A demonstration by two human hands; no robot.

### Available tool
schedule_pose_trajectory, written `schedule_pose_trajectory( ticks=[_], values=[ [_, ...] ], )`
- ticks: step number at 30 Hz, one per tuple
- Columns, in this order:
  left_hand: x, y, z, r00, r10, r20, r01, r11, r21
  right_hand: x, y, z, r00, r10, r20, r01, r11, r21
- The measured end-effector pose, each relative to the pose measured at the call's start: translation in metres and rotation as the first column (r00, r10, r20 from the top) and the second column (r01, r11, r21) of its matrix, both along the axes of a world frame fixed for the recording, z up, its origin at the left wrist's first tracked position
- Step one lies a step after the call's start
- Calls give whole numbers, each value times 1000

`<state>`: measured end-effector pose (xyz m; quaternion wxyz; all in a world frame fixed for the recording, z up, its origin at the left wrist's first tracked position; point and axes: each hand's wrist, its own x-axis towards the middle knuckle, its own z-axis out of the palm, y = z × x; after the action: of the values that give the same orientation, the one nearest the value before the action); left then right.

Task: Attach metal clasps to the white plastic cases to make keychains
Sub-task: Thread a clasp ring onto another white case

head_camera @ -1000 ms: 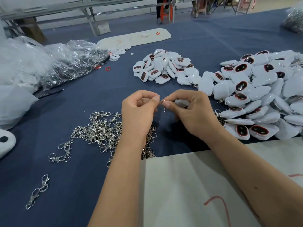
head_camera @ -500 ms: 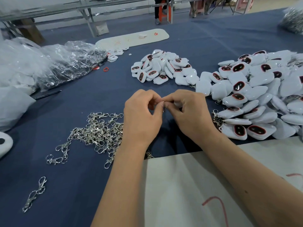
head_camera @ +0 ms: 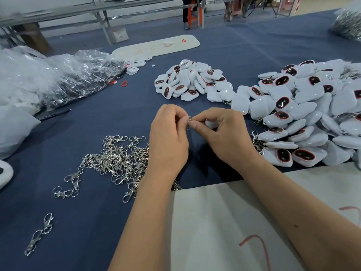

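My left hand (head_camera: pixel 169 141) and my right hand (head_camera: pixel 224 135) meet above the blue cloth, fingertips together. Between them they pinch a small metal clasp (head_camera: pixel 189 120). A white plastic case (head_camera: pixel 211 124) is tucked inside my right hand's curled fingers, mostly hidden. A loose pile of silver clasps (head_camera: pixel 117 157) lies just left of my left hand. A small heap of white cases (head_camera: pixel 193 81) with dark red-rimmed windows sits beyond my hands. A larger heap of cases (head_camera: pixel 304 114) fills the right side.
Crumpled clear plastic bags (head_camera: pixel 64 75) lie at the left. A white board (head_camera: pixel 156 46) sits at the back and white paper (head_camera: pixel 224 222) covers the near edge. Two linked clasps (head_camera: pixel 40 232) lie apart at the lower left. A small red ring (head_camera: pixel 124 83) lies near the bags.
My fingertips closed together over the clasp and stayed joined; my hands shifted only slightly.
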<state>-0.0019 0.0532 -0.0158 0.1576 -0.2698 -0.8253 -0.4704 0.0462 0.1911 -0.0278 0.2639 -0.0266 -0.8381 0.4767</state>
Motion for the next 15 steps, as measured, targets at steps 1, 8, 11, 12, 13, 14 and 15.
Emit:
schedule_pose_trajectory(
  ticks=[1,8,11,12,13,14,15],
  values=[
    [0,0,1,1000,8,13,-8,1000,18,0,0,0,1000,7,14,-8,1000,28],
    [-1,0,3,988,-14,154,-14,984,178,-2,1,-1,1000,-1,-28,-1,997,-81],
    [1,1,4,982,-58,179,22,980,198,-3,5,-3,1000,26,-15,-28,991,-132],
    [2,2,5,982,-75,176,40,980,195,-3,5,-3,999,42,-16,-43,990,-134],
    [3,3,5,981,-89,171,55,980,190,-3,5,-2,998,56,-21,-58,989,-139],
    [3,3,5,981,-97,168,66,981,184,-3,4,-2,997,65,-29,-68,987,-149],
    [3,3,5,981,-101,164,72,982,176,-2,5,-1,997,68,-38,-73,984,-162]
  ],
)
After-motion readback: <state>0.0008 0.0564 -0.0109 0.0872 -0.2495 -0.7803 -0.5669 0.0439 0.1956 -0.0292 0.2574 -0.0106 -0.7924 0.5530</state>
